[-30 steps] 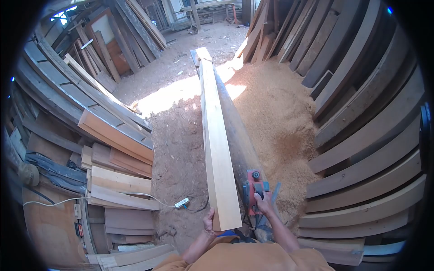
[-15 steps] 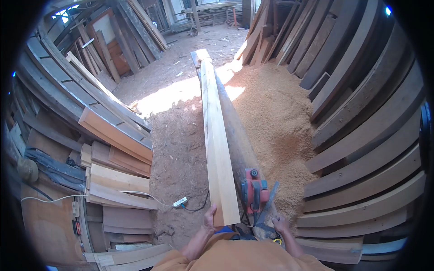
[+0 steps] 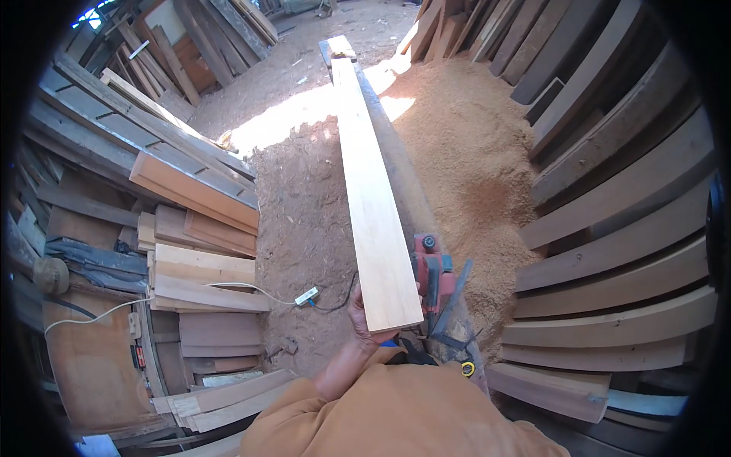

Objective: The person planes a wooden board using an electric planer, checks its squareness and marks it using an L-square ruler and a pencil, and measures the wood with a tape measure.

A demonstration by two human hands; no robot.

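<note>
Plain tan-orange top [image 3: 403, 415], softly creased; loose left sleeve [image 3: 288, 407], forearm bare.

Long bench [image 3: 403, 181] — pale board [image 3: 374, 198], apparently red planer [image 3: 431, 276].

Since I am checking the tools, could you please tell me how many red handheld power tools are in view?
1: a red and black power tool, on the long dark wooden beam, right of the pale plank's near end. Others may be hidden among the stacked boards.
</note>
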